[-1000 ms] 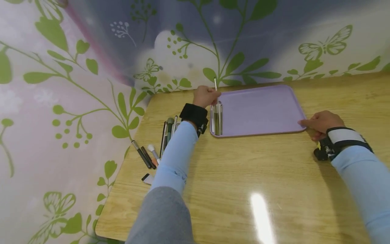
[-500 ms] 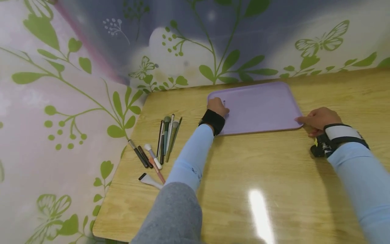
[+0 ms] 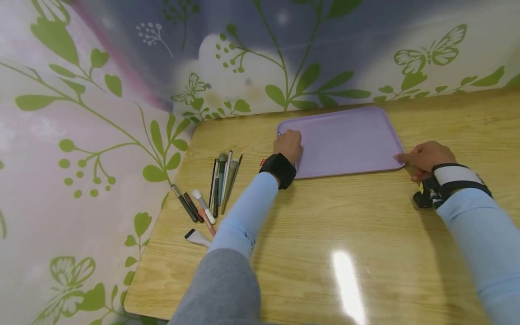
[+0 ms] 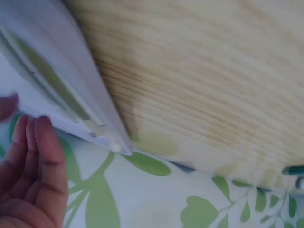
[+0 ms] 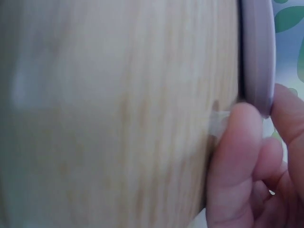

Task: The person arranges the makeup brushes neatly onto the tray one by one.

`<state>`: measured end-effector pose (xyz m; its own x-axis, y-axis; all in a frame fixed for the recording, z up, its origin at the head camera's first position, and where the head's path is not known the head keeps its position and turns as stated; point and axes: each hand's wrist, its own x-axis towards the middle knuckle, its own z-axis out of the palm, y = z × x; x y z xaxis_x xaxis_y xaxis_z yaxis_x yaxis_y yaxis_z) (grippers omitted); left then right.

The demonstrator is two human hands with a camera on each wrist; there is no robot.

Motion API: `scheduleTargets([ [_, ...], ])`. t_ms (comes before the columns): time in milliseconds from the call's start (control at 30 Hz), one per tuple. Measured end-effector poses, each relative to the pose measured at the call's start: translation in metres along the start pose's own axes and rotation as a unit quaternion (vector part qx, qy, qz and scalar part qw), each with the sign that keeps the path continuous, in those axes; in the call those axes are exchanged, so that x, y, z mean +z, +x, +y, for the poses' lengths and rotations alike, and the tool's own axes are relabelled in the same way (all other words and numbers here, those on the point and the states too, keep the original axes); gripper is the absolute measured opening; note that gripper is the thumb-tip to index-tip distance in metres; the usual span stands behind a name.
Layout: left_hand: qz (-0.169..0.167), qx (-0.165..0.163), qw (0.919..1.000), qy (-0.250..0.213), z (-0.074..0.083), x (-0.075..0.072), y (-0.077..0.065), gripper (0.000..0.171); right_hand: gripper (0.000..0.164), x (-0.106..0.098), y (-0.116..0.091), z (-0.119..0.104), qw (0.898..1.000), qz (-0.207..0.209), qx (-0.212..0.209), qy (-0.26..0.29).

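A lilac tray (image 3: 341, 144) lies on the wooden table near the back wall. Over its left end is my left hand (image 3: 289, 143), which hides most of the brushes there from the head view. The left wrist view shows several slim makeup brushes (image 4: 54, 78) side by side along the tray's inner edge. In that view the left fingers (image 4: 52, 156) are loosely bent, with a gap to the thumb and nothing between them. At the tray's near right corner, my right hand (image 3: 430, 157) pinches the rim (image 5: 259, 61), thumb on top and fingers below.
Several makeup brushes (image 3: 223, 180) lie loose on the table to the left of the tray. Nearer me are a white-and-grey brush (image 3: 204, 207) and a flat white brush with a dark tip (image 3: 197, 237). A patterned wall borders the table's back and left.
My left hand has come down from the tray's far left corner with a slim brush, then shifted slightly left and let it go among the others. The right hand keeps its grip.
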<state>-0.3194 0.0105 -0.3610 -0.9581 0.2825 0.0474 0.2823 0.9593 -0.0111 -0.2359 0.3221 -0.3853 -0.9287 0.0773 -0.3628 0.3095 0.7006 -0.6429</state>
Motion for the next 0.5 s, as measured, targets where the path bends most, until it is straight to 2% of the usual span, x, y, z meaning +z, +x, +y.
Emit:
scheduleTargets([
  [133,-0.043,-0.015,0.999,-0.002,-0.005,0.0,-0.006,0.031,0.058,0.0,0.001,0.0,1.0,0.0,-0.009,-0.011],
  [233,-0.058,-0.022,0.9981,0.001,-0.01,-0.001,-0.011,0.026,0.061,0.0,0.001,-0.001,1.0,0.003,-0.014,-0.014],
  [333,-0.051,-0.018,0.9982,-0.024,-0.019,0.0,-0.015,0.02,0.059,0.0,0.0,-0.001,1.0,0.007,-0.012,-0.015],
  [433,-0.032,-0.017,0.9967,-0.073,-0.039,0.0,-0.022,0.034,0.061,0.002,-0.001,-0.001,1.0,0.004,-0.01,-0.013],
  [500,-0.013,-0.035,0.9952,-0.09,-0.057,-0.002,-0.028,0.038,0.064,0.003,-0.001,-0.001,1.0,0.004,-0.01,-0.013],
])
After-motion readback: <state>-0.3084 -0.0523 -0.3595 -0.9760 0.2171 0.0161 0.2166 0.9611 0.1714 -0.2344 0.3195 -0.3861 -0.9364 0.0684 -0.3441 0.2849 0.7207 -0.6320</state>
